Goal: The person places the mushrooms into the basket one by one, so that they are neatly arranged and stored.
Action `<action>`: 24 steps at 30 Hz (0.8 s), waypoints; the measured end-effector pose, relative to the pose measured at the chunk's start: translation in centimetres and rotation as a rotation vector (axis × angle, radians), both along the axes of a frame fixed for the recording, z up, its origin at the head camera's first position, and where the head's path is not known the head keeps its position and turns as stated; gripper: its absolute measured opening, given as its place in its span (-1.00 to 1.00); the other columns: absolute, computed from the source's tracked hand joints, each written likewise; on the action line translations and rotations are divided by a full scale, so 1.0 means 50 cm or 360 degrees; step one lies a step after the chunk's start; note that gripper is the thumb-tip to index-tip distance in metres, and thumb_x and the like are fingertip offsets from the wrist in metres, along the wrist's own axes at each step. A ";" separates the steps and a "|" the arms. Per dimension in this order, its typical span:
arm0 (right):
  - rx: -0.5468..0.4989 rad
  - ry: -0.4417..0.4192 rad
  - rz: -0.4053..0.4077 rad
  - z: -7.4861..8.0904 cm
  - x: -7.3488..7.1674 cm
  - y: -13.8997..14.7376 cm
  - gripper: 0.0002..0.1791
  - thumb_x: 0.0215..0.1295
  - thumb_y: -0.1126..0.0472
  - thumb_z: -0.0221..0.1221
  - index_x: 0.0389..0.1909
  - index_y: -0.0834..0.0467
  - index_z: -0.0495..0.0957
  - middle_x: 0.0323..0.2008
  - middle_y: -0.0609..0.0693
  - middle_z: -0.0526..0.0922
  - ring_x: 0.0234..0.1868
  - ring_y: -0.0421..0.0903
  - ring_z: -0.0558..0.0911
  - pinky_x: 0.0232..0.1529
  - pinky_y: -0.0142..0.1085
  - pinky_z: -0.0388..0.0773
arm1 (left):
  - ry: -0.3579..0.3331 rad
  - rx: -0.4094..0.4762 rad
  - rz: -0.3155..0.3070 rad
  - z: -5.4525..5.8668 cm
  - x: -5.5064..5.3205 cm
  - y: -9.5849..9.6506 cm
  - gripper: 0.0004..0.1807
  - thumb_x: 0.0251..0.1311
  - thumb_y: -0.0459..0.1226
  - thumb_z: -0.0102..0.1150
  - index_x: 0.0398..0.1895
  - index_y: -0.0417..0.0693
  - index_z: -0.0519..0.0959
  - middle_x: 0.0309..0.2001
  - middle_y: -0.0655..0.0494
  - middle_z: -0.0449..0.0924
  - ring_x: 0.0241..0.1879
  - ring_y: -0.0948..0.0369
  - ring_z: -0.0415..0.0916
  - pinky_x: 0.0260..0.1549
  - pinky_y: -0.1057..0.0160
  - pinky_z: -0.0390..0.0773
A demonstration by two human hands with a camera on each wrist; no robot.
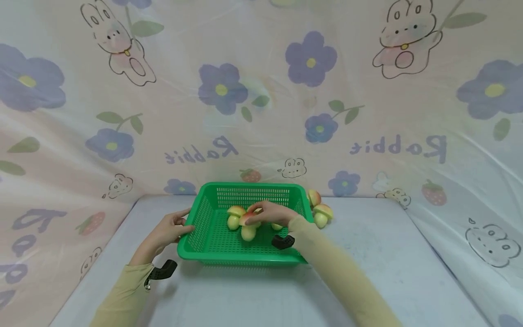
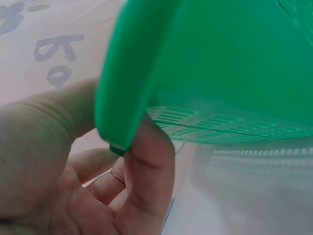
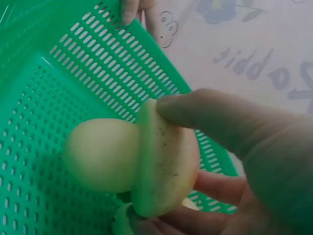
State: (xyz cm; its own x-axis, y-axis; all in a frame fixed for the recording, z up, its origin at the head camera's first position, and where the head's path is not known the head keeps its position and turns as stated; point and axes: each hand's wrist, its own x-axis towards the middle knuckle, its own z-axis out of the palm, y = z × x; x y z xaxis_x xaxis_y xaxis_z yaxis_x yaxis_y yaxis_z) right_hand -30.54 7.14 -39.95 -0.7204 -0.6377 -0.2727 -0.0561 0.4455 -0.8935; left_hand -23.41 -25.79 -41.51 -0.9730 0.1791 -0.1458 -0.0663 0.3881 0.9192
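A green plastic basket (image 1: 245, 258) with slotted walls stands on the table. My left hand (image 1: 169, 231) grips its left rim, thumb on top and fingers curled underneath, as the left wrist view shows. Inside the basket my right hand (image 1: 271, 213) pinches a toy mushroom (image 3: 164, 161) by its reddish cap, between the thumb and the fingers. The pale, rounded stem points away from the palm. Beside it in the basket sits another toy mushroom (image 1: 234, 218), and one more (image 1: 277, 226) lies partly hidden under the right wrist.
Two more toy mushrooms lie outside the basket's right side: a nearer one (image 1: 322, 215) and a farther one (image 1: 313, 198), partly behind the rim. A white-covered table (image 1: 367, 254) carries everything. Behind it hangs a cloth (image 1: 265, 113) printed with rabbits and flowers.
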 end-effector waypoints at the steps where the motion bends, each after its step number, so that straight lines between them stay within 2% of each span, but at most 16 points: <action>1: 0.0012 -0.0018 0.0000 -0.003 0.001 -0.004 -0.47 0.22 0.14 0.30 0.17 0.24 0.45 0.06 0.02 0.51 -0.06 -0.11 0.53 0.10 0.05 0.41 | -0.0002 0.0003 -0.0005 0.001 0.000 0.000 -0.19 0.27 -0.34 0.17 0.51 -0.14 -0.01 -0.35 -0.10 0.48 -0.45 0.11 0.54 -0.50 0.17 0.60; 7: 0.0091 -0.0020 -0.0030 -0.009 0.018 -0.028 -0.47 0.22 0.12 0.30 0.16 0.24 0.43 0.17 0.09 0.30 -0.08 -0.10 0.45 0.03 -0.07 0.46 | -0.0012 0.0002 -0.0006 0.003 0.001 0.001 -0.20 0.29 -0.33 0.16 0.51 -0.13 -0.02 -0.35 -0.09 0.48 -0.45 0.12 0.54 -0.49 0.18 0.61; 11: 0.0133 -0.0014 -0.0027 -0.017 0.025 -0.040 -0.46 0.21 0.09 0.32 0.16 0.21 0.46 0.14 0.06 0.35 -0.05 -0.12 0.47 -0.01 -0.15 0.50 | -0.0010 -0.0007 -0.0012 0.001 0.004 0.001 -0.20 0.30 -0.31 0.15 0.51 -0.16 -0.03 -0.33 -0.08 0.48 -0.45 0.13 0.54 -0.48 0.18 0.61; 15: 0.0147 -0.0045 0.0013 -0.026 0.028 -0.046 -0.45 0.21 0.06 0.32 0.17 0.20 0.46 0.07 0.03 0.46 -0.05 -0.14 0.54 0.00 -0.14 0.52 | 0.0008 -0.0016 -0.0020 -0.001 0.005 -0.001 -0.20 0.29 -0.32 0.15 0.50 -0.20 -0.03 -0.33 -0.09 0.48 -0.44 0.13 0.55 -0.47 0.18 0.61; 24: 0.0182 -0.0052 0.0051 -0.026 0.025 -0.041 -0.46 0.22 0.03 0.30 0.15 0.21 0.47 0.07 0.04 0.47 -0.07 -0.12 0.56 -0.03 -0.13 0.54 | -0.0004 0.0004 -0.0010 0.000 0.002 0.001 -0.20 0.28 -0.34 0.16 0.50 -0.18 -0.02 -0.34 -0.10 0.47 -0.41 0.11 0.57 -0.45 0.17 0.62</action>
State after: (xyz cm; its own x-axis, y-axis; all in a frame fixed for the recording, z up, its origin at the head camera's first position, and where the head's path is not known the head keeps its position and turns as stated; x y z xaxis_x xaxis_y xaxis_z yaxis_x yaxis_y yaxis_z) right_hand -29.32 5.09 -41.24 -0.6896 -0.6237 -0.3681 -0.0436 0.5431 -0.8386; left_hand -23.31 -25.75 -41.51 -0.9715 0.1856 -0.1477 -0.0661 0.3861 0.9201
